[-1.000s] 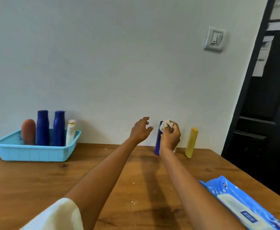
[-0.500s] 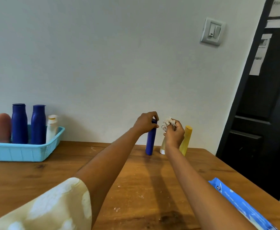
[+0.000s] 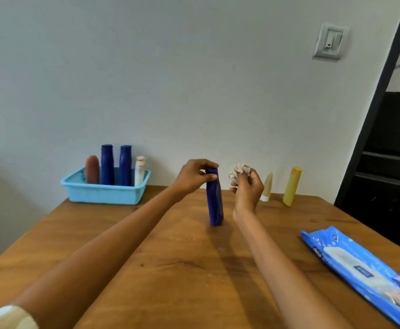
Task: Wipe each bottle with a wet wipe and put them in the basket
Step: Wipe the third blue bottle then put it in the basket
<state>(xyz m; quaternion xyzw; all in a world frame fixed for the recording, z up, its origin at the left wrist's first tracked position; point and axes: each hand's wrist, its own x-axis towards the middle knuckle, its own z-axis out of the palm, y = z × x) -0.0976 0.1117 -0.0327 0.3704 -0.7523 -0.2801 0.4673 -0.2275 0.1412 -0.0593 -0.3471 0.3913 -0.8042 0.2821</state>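
Left hand [image 3: 193,178]: grips the cap of the blue bottle [image 3: 214,200], which stands upright on the table [image 3: 170,269]. Right hand [image 3: 247,186]: just right of that bottle, pinches a crumpled wipe [image 3: 238,172]. Basket [image 3: 104,193]: well left of the left hand, holding four bottles. Right of the right hand: cream tube [image 3: 266,186], yellow bottle [image 3: 291,186]; nearer, wipe pack [image 3: 365,274].

Wooden tabletop [image 3: 170,269]. On it: turquoise basket [image 3: 104,193] far left, blue bottle [image 3: 214,205] centre, cream tube [image 3: 266,186], yellow bottle [image 3: 291,186], wipes pack [image 3: 365,274] right.
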